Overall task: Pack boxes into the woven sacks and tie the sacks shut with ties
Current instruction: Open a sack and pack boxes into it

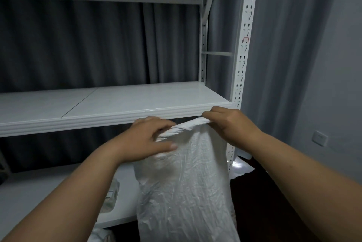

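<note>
Sack (186, 179) hangs upright in front of the shelf (117, 102), its top held up by both hands. Left hand (150, 139) pinches one side of the mouth; right hand (229, 122) pinches the other, fingers curled on the cloth. I think it helps to pull the sides apart evenly so boxes slide in. White rack, grey curtain (78, 45) behind, wall (333, 84) at right.

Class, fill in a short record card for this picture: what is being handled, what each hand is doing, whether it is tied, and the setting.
Item: white woven sack, held upright
Left hand: holds the sack's top edge
Right hand: pinches the top edge
Tie: none visible; mouth not tied
Setting: white metal shelf behind, grey curtain beyond
</note>
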